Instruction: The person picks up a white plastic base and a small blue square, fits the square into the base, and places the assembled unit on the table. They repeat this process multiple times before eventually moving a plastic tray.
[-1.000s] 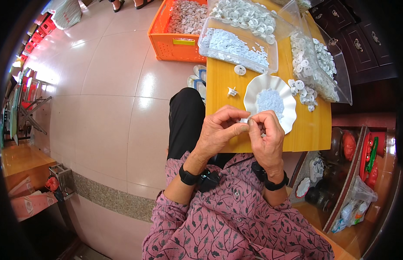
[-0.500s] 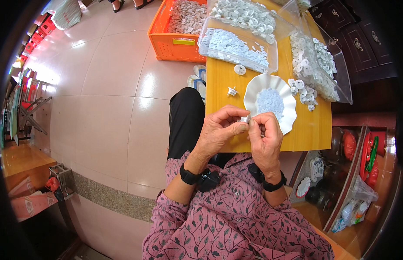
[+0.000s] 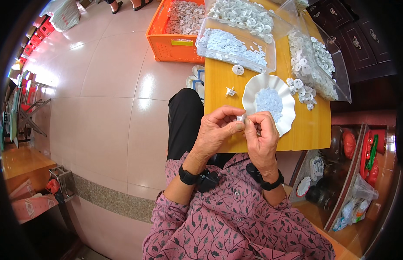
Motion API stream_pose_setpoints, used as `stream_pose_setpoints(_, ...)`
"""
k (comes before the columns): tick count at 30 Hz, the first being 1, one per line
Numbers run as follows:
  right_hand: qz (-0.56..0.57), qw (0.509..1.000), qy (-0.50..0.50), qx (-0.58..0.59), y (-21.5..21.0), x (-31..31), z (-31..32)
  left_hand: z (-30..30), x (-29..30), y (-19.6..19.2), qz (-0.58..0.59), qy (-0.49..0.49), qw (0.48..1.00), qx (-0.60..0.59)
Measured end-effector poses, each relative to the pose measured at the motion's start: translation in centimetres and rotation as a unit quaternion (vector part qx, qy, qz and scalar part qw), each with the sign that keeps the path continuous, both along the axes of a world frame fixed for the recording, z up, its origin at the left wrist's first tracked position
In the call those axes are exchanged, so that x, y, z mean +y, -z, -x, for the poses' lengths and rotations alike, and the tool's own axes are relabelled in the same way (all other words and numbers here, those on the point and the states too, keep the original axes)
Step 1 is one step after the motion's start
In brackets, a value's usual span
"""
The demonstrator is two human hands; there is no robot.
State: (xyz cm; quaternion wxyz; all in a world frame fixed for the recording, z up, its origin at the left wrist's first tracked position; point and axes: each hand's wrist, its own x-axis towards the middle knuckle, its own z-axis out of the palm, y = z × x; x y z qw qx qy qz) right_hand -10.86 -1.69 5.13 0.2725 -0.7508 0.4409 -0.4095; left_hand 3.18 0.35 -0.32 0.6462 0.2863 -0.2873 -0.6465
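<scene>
Between thumb and fingertips, my left hand [image 3: 217,131] grips a small white plastic part [image 3: 240,118] above the table's near edge. My right hand [image 3: 263,141] is pinched close against that part; whatever lies between its fingertips is too small or hidden to make out. Just beyond the hands stands a white scalloped plate [image 3: 289,113] with a heap of tiny pale-blue pieces [image 3: 269,104]. A loose white pronged part [image 3: 230,92] and a white round disc part [image 3: 238,69] lie left of the plate.
A clear plastic tray [image 3: 275,60] holds more pale-blue pieces, with white round parts behind it. Clear bins [image 3: 340,93] of white parts stand at the right, some parts spilled beside the plate. An orange crate [image 3: 175,48] stands left of the wooden table [image 3: 219,108].
Both hands shift very slightly left along with the view. The left hand keeps hold of the white plastic part, and the right fingertips stay against it.
</scene>
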Motion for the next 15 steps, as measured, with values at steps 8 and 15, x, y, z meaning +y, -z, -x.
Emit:
stream_pose_setpoints(8,-0.097,0.990,0.007,-0.101,0.12,0.33,-0.10,0.08,-0.18,0.38,-0.008,0.006,1.000,0.025)
stream_pose_setpoints(15,-0.055,0.997,-0.001,-0.047,0.60,0.17,0.33,0.38,0.06,0.00,-0.020,-0.007,0.998,0.060)
